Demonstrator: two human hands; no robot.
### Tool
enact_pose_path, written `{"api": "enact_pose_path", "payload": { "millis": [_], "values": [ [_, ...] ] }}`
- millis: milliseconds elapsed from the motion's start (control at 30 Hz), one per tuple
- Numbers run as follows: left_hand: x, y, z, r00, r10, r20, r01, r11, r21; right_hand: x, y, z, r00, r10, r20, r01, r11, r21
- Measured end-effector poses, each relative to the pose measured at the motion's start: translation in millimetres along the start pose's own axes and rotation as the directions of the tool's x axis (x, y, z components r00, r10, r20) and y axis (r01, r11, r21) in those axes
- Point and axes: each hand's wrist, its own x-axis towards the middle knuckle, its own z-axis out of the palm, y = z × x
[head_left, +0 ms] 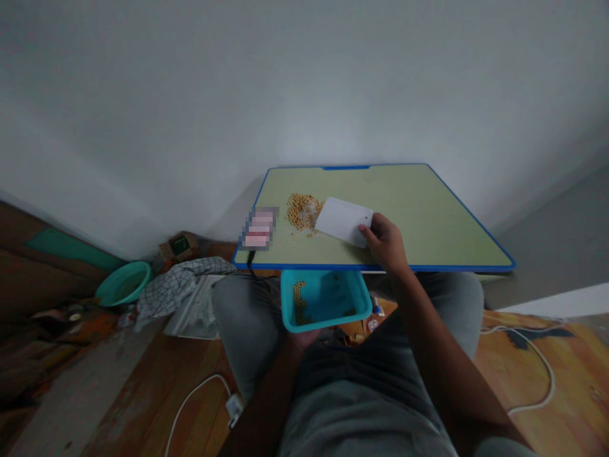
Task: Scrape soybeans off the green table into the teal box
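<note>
Right hand (386,238): grip clamped on white scraper (343,221), its end at beans (297,214) on desk (451,222) | Left hand (304,338): beneath teal basin (330,295) at desk's near edge; finger closure cannot be told | Risk: basin tilting or gapping could spill beans

To my left I see a green basin (124,285) near a checked cloth (171,285) and a box (191,246); a white cable (552,381) curls over the wooden floor (585,362) at my right.

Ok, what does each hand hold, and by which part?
Right hand: white sheet, by its right end. Left hand: turquoise tub, near side, apparently from below.
</note>
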Motion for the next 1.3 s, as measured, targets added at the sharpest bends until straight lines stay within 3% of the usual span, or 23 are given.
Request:
{"api": "enact_pose_path", "payload": {
  "millis": [100,267,433,633,967,1300],
  "values": [
    [18.1,-22.8,-23.4,0.994,-0.073,-0.084,0.065,0.993,-0.095,-0.2,0.6,0.1,1.000,-0.005,0.016,0.005,1.000,0.002],
    [32.3,-33.1,-40.8,0.997,-0.070,-0.028,0.066,0.991,-0.113,-0.3,3.5,1.2,0.999,-0.004,0.034,0.002,0.998,0.058],
    [27.4,-29.7,-39.4,0.997,-0.073,-0.014,0.070,0.982,-0.176,-0.3,2.2,0.7,0.999,0.008,0.040,-0.010,0.999,0.032],
    [20.3,-26.4,-37.7,0.999,-0.038,-0.010,0.037,0.997,-0.068,-0.2,-0.1,0.2,1.000,-0.011,0.019,0.011,1.000,0.016],
    [18.8,-24.8,-30.5,0.996,-0.066,-0.056,0.059,0.992,-0.115,-1.6,-2.5,0.1,0.998,-0.014,0.067,0.013,1.000,0.018],
    [16.6,-19.8,-23.1,0.998,-0.058,-0.028,0.056,0.995,-0.077,-1.7,-5.8,-0.1,0.996,-0.026,0.085,0.024,0.999,0.021]
  ]
}}
